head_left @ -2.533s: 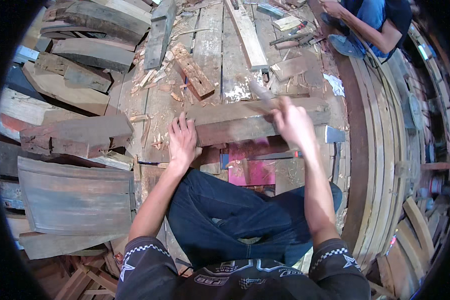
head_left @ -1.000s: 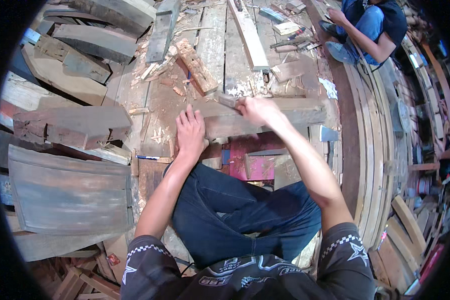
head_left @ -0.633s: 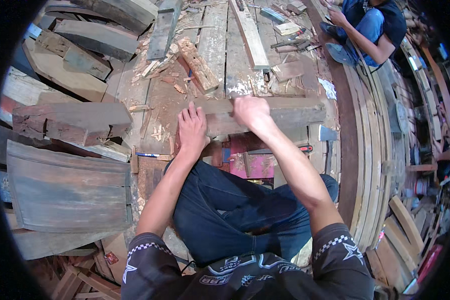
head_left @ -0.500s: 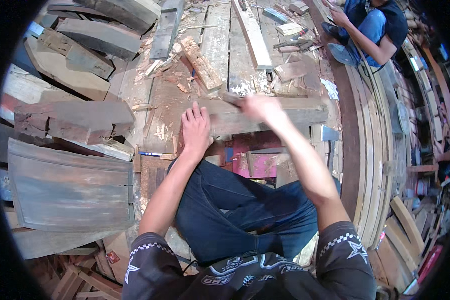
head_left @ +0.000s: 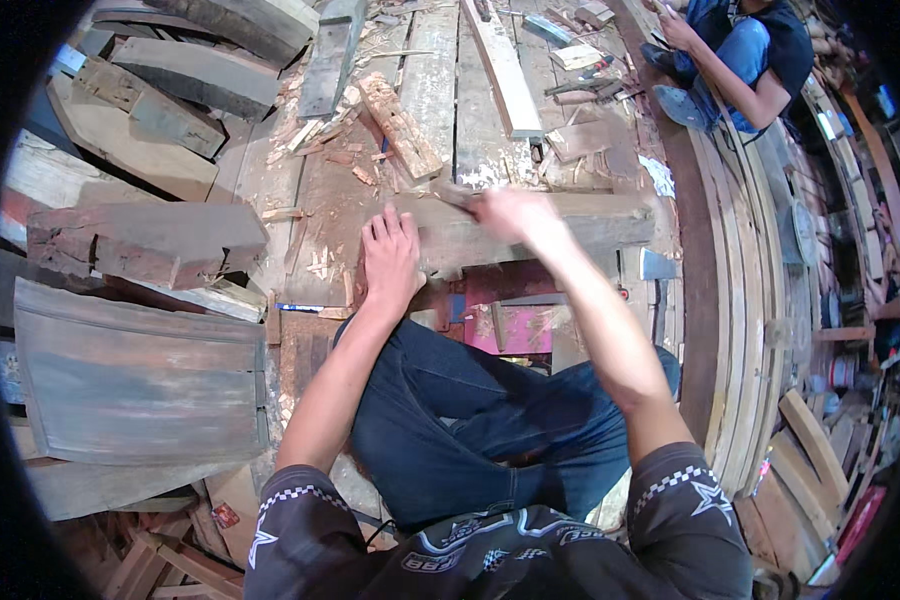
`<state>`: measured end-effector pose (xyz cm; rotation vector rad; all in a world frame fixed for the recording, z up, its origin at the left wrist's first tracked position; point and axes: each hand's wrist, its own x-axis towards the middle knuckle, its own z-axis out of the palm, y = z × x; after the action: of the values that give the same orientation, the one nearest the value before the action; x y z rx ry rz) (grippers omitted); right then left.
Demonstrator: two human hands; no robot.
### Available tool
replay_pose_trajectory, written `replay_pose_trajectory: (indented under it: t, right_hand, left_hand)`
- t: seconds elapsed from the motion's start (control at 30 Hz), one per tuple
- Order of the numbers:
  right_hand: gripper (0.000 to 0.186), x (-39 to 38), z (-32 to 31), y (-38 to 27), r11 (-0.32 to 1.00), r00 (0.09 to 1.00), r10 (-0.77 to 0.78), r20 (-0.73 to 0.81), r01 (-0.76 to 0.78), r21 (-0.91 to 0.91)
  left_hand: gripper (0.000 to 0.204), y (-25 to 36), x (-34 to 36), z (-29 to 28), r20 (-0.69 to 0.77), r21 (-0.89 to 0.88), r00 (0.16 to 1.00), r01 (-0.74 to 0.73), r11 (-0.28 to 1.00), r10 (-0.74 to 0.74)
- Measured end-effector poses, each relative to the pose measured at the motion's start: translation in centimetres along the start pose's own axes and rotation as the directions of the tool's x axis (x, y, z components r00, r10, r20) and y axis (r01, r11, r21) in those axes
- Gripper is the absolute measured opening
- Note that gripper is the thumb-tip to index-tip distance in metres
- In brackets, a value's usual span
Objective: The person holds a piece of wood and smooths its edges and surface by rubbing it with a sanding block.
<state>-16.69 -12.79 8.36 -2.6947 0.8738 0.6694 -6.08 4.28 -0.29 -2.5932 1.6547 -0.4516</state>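
A long weathered grey beam (head_left: 595, 225) lies crosswise in front of my crossed legs. My left hand (head_left: 391, 258) grips its left end, fingers over the top and thumb at the near side. Over the beam's middle, my right hand (head_left: 510, 218), smeared by motion, is closed round a dark, flat hand tool (head_left: 460, 196) too blurred to identify. Beneath the beam are a pink board (head_left: 510, 330), wood scraps and a long narrow metal piece (head_left: 532, 300). A tool with a pale blade (head_left: 658, 266) stands beside the beam's right end.
Timber blocks (head_left: 145, 240) and a broad grey panel (head_left: 135, 370) crowd the left. A chipped block (head_left: 400, 125), shavings and a pale plank (head_left: 497, 75) lie ahead. A co-worker (head_left: 745, 70) crouches at upper right by long stacked planks (head_left: 730, 350).
Since 2.5 seconds ago my right hand and tool have moved left along the beam, shifting slightly to and fro in later frames. My left hand has stayed at the beam's left end.
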Motion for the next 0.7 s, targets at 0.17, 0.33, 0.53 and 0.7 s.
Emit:
replay_pose_trajectory:
  t: [0.17,0.33,0.53,0.7]
  right_hand:
    - [0.03,-2.2,-0.5,7.7,0.938,0.938,0.341,-0.059,-0.344,-0.047]
    - [0.025,-3.0,-0.1,-0.2,0.969,0.971,0.18,-0.155,-0.202,-0.142]
    - [0.03,-4.7,-1.1,1.0,0.992,0.996,0.035,-0.078,-0.026,0.121]
    - [0.03,-5.1,-0.5,6.8,0.913,0.909,0.405,-0.099,-0.407,0.001]
  left_hand:
    - [0.078,0.3,0.5,-1.2,-0.003,-0.053,1.0,0.0,0.999,0.0]
    - [0.074,-0.1,-0.1,0.4,-0.048,0.021,0.999,0.022,1.0,-0.021]
    - [0.077,0.1,0.0,-1.7,0.112,-0.05,0.994,0.004,0.999,0.002]
    - [0.075,0.3,0.3,-1.5,0.06,-0.021,0.998,-0.004,1.0,0.005]
